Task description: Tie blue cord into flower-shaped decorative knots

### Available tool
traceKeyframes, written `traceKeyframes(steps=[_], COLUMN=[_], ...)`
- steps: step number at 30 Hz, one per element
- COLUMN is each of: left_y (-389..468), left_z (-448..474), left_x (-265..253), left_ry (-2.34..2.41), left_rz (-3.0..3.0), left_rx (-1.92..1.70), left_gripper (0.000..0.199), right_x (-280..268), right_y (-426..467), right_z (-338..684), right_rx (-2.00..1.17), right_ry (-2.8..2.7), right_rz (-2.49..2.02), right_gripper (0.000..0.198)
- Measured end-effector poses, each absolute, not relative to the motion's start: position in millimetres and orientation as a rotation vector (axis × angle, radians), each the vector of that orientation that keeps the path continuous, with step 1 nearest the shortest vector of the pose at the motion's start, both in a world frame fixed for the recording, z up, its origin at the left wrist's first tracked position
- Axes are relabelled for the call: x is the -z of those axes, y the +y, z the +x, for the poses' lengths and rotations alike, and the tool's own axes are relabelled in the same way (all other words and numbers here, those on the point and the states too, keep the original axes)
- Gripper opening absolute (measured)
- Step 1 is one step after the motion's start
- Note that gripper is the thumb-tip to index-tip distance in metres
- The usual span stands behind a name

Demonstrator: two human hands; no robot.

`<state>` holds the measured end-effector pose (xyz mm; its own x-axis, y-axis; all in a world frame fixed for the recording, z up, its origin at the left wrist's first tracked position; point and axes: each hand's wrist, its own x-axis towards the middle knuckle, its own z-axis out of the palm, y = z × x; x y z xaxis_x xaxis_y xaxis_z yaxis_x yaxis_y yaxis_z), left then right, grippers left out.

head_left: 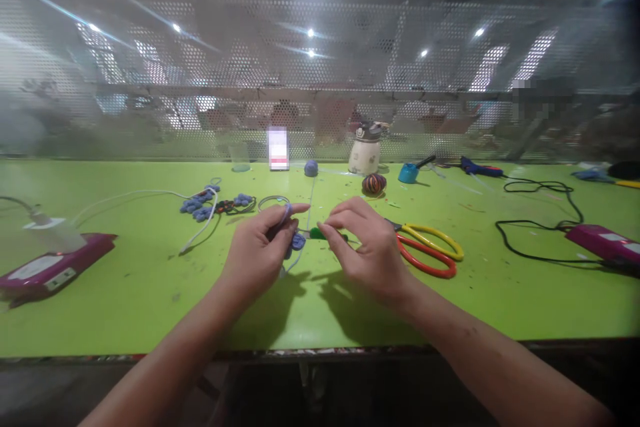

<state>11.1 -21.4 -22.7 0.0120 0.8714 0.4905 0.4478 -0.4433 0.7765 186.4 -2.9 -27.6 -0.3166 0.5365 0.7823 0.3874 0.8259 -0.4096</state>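
Note:
Wrapped round a small purple-blue crochet piece (299, 241), my left hand (257, 243) is closed at the middle of the table, with a strand of the same yarn looped over its index finger. Opposite it, my right hand (367, 247) pinches a crochet hook (317, 233) with a green handle; the hook's tip points at the piece. A purple-blue yarn ball (311, 168) lies farther back, and its strand runs toward my left hand. Scissors (433, 253) with one yellow and one red handle lie just beyond my right hand.
Finished crochet pieces (200, 203) lie left beside a white cable (145, 192). Purple power strips (60, 270) sit at both sides. At the back stand a phone (279, 148), a white bottle (364, 155) and a clear cup (241, 157); a striped yarn ball (374, 184) and a glue gun (480, 167) are rightward.

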Motion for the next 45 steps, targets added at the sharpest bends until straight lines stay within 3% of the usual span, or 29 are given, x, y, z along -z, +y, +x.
traceKeyframes(steps=[3,7,10,17,24,31,39,45], left_y=[-22.7,-24.1,-23.9,-20.7,-18.7,-26.5,-30.5,-28.5], left_z=[15.8,22.0,23.4,20.7,22.4,25.9,25.8,24.7], left_x=[25.9,32.5,34.1,28.0,30.6,28.1,29.0,29.6], left_ry=[1.397,1.372,1.363,1.359,1.316,1.209,1.232,1.281], left_rz=[1.999,2.158,2.175,1.916,1.86,1.76,1.891,1.893], left_rx=[-1.549,-1.634,-1.617,-1.533,-1.544,-1.613,-1.675,-1.692], left_gripper=[0.028,0.029,0.03,0.029,0.03,0.028,0.029,0.024], right_x=[33.7,36.6,33.7,31.6,31.1,31.6,30.7,29.8], right_y=[-7.9,-6.7,-5.3,-5.0,-1.7,-4.1,-3.3,-6.7], right_z=[179.1,172.4,172.5,173.0,174.2,178.3,178.5,174.0], right_rx=[-0.319,-1.032,-1.293,-1.364,-1.768,-1.895,-1.931,-1.75], right_ry=[-1.923,-1.752,-1.595,-1.552,-1.262,-1.278,-1.336,-1.307], right_rz=[-0.771,-0.884,-0.899,-0.878,-0.664,-0.506,-0.459,-0.63], right_gripper=[0.025,0.023,0.021,0.017,0.029,0.023,0.024,0.033])
